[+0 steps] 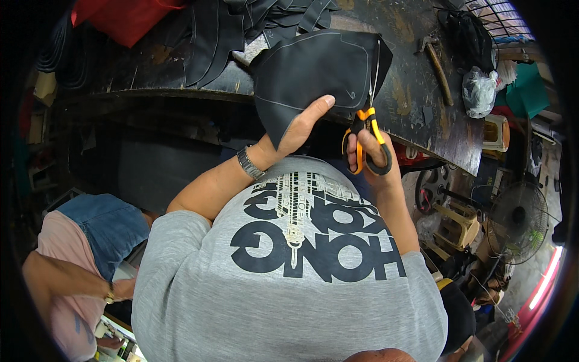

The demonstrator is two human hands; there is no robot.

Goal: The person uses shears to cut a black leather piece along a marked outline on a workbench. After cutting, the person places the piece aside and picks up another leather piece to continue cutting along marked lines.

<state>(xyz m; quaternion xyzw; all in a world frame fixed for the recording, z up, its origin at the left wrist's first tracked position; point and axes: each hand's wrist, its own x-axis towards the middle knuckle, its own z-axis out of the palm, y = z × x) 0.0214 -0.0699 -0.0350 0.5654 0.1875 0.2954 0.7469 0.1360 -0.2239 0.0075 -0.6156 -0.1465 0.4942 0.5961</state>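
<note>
Surroundings of a dark, worn table (419, 134). On its right part, a hammer (441, 73) with a wooden handle; by the right edge, a black bag (469, 37) and a clear plastic bag (479, 93). Upper left, a red cloth (123, 19). Lower right, a spoked wheel (432, 181), a beige stool (453, 226) and a round caged fan (518, 215). Lower left, a co-worker (102, 226) in pink and blue denim.

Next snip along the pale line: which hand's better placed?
Right, likely: the right hand holds the scissors, blades at the right part of the black sheet, near the pale line. The left hand grips the sheet's lower edge.
</note>
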